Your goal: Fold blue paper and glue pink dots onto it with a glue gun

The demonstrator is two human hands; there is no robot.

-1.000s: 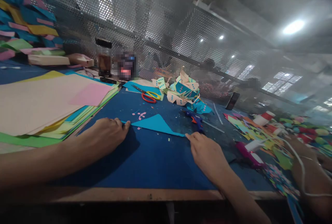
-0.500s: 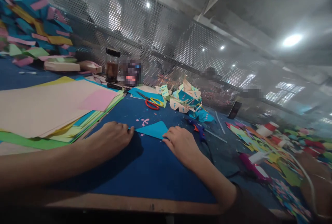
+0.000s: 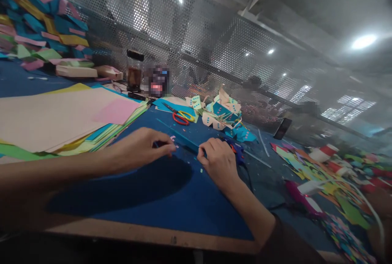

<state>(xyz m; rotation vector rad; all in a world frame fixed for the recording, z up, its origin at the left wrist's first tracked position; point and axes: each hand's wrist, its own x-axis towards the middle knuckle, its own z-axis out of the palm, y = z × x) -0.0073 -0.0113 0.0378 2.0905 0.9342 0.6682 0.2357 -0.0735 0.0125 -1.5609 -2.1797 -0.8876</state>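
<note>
Over a blue work mat (image 3: pixel 171 198), I see my left hand (image 3: pixel 143 147) and right hand (image 3: pixel 216 164) close together, each pinching one end of a blue paper piece (image 3: pixel 180 143) that now lies as a narrow strip between them. The left fingertips are pressed together on the strip's near end, and the right fingers curl around its other end. The paper sits just off the mat, spanning the gap between the two hands. Beyond the hands lie scissors (image 3: pixel 179 116) with red and yellow handles and a heap of folded paper shapes (image 3: pixel 222 115). A stack of coloured sheets (image 3: pixel 61 119) spreads beside the left hand, and a blue glue gun (image 3: pixel 235 149) rests just past the right hand.
</note>
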